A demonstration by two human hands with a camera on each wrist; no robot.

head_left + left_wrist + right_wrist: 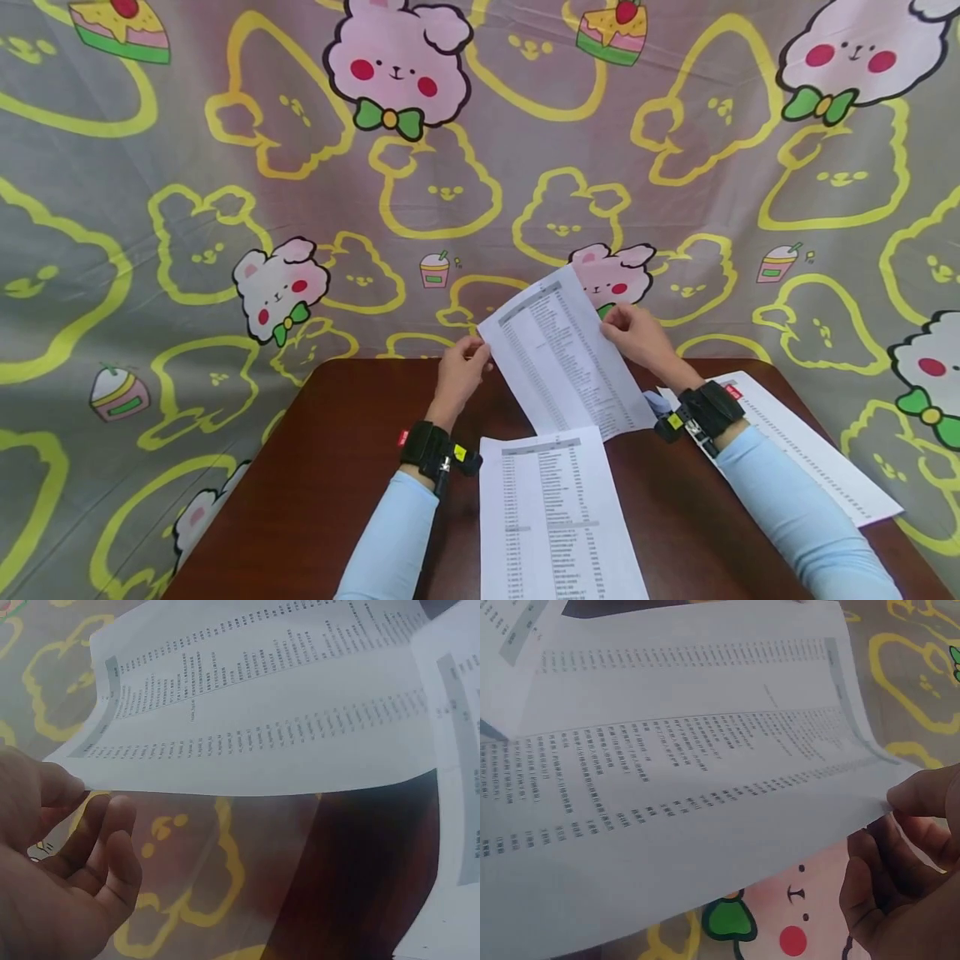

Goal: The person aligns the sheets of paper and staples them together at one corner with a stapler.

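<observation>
Both hands hold up one printed sheet of paper (558, 354), tilted, with a grey header row and columns of small text. At its left edge my left hand (461, 371) pinches the sheet between thumb and fingers; the left wrist view shows the thumb (64, 784) at the paper's corner. My right hand (641, 337) pinches the opposite edge, and in the right wrist view the thumb (922, 793) presses on the paper near its corner. A second printed sheet (551, 517) lies on the table below, its top edge overlapped by the raised sheet's lower end in the head view.
The dark brown table (300, 483) carries another printed sheet (810, 458) at the right, partly behind the right forearm. Behind the table hangs a grey curtain (450, 200) with cartoon rabbits and yellow outlines. Both wrists wear black camera straps (427, 446).
</observation>
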